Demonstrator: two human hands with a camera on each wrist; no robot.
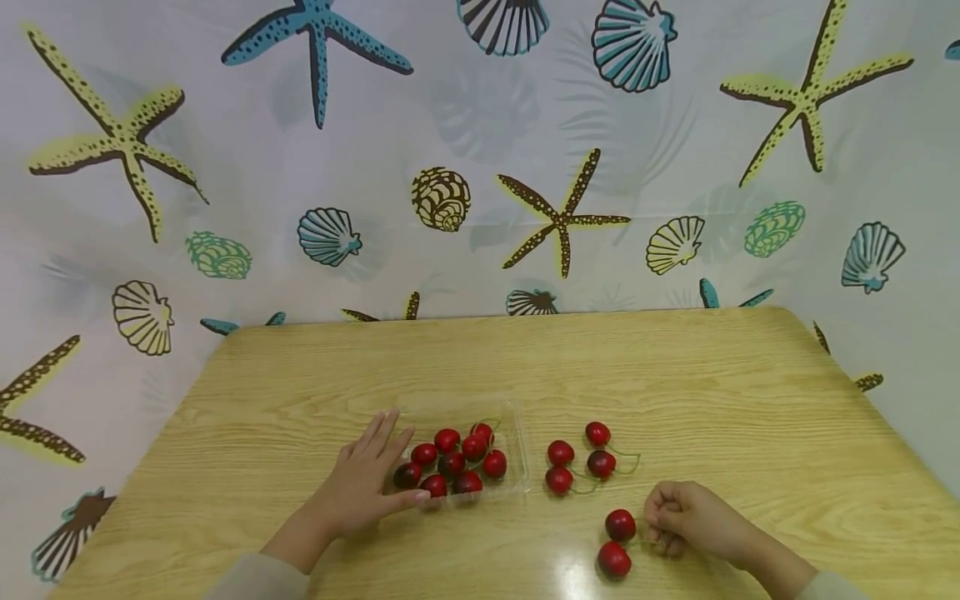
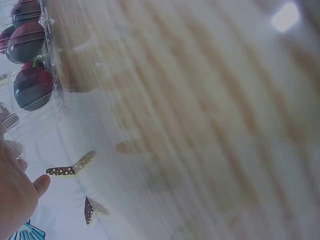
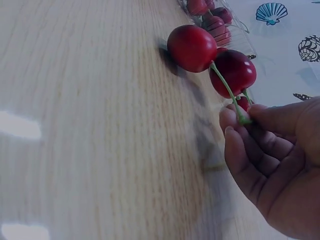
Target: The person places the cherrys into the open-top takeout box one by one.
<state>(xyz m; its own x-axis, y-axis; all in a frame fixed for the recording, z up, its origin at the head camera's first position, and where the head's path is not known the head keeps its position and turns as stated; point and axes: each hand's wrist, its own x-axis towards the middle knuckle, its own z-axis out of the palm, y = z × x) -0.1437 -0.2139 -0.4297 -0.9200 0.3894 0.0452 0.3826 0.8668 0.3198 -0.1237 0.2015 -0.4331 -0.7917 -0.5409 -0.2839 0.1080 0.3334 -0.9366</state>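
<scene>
In the head view a clear plastic box (image 1: 517,450) holds several red cherries (image 1: 474,447). My left hand (image 1: 367,483) rests against the box's left side, fingers stretched along it and the thumb by the front edge. My right hand (image 1: 693,521) pinches the green stems of a pair of cherries (image 1: 620,525) between thumb and forefinger. The right wrist view shows the joined stems (image 3: 230,92) in that pinch, with both cherries (image 3: 191,48) hanging out beyond the fingertips. Only part of the left hand (image 2: 17,192) appears in its wrist view, beside the box.
Between the box and my right hand lie several more cherries (image 1: 560,452) with stems on the wooden table (image 1: 337,358). A white cloth (image 1: 480,275) printed with shells and starfish hangs behind the table and at its sides.
</scene>
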